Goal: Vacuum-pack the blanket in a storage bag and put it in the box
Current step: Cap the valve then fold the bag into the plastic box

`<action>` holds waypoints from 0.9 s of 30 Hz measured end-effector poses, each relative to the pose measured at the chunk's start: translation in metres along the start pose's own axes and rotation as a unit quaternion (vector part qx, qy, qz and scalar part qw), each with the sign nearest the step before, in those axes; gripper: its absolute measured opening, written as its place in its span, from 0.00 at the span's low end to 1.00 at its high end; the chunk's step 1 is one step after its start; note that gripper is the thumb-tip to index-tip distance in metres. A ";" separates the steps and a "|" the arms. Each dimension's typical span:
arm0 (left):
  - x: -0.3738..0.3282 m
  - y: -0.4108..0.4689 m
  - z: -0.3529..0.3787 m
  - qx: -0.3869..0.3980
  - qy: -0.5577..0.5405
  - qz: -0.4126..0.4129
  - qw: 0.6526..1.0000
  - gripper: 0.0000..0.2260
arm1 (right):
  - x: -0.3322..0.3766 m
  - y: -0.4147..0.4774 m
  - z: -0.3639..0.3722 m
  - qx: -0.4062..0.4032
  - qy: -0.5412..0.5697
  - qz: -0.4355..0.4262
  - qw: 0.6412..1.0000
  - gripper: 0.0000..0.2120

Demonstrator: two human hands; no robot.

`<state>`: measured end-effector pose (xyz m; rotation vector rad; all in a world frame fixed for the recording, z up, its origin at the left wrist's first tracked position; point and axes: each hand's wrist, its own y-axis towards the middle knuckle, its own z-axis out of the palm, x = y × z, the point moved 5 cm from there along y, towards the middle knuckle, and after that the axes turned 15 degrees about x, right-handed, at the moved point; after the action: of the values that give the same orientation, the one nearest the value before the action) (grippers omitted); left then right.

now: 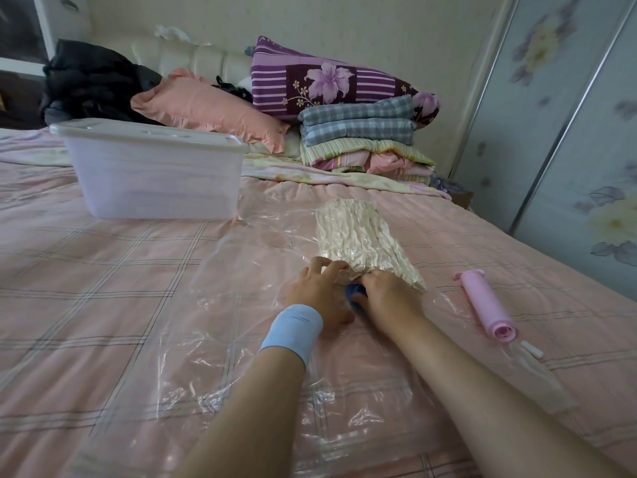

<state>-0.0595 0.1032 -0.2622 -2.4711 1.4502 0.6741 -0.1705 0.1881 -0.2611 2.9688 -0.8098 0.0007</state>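
Both your hands meet at the near end of the blanket [358, 232], which lies shrunken and wrinkled inside the clear storage bag [241, 339] on the bed [86, 270]. Your left hand [319, 289] presses spread fingertips onto the bag there. Your right hand [391, 294] pinches the blue valve [356, 292]. A pink pump [484, 305] lies just right of the bag, and the lidded box [155, 174] stands well behind, to the left.
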 end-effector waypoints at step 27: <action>0.000 0.002 0.000 0.004 0.004 -0.007 1.000 0.32 | -0.001 -0.002 0.002 0.010 0.063 -0.112 0.992 0.07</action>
<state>-0.0612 0.1025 -0.2623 -2.4783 1.4338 0.6554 -0.1704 0.1902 -0.2630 3.0220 -0.4628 0.1845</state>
